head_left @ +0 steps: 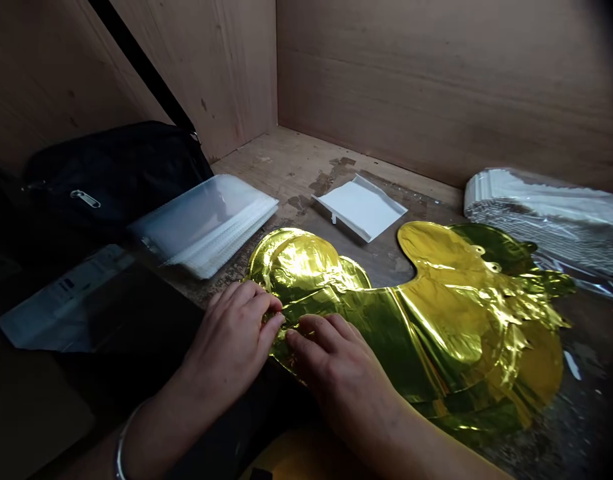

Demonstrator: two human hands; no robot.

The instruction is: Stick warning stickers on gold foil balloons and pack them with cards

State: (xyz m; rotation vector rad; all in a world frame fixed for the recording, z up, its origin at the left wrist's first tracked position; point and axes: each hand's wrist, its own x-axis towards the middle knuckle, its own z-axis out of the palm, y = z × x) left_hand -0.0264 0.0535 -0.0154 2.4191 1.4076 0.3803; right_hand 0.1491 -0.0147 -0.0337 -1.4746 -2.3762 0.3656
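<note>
We're in a boxed-in plywood nook. Left wall [51, 73] and back wall [436, 80] are bare brown panels that meet at a vertical corner seam [277, 67]. The grain runs sideways on the back panel, and we see a few small dark marks on the left one. The work surface is a wooden benchtop [291, 163], butted against both walls. It's worn, with dark stains and scuffs toward the corner. Its right end looks darker and scratched. Light is dim and warm. The far corner is lit best and the near-left side drops into heavy shadow. We can't tell the source.
</note>
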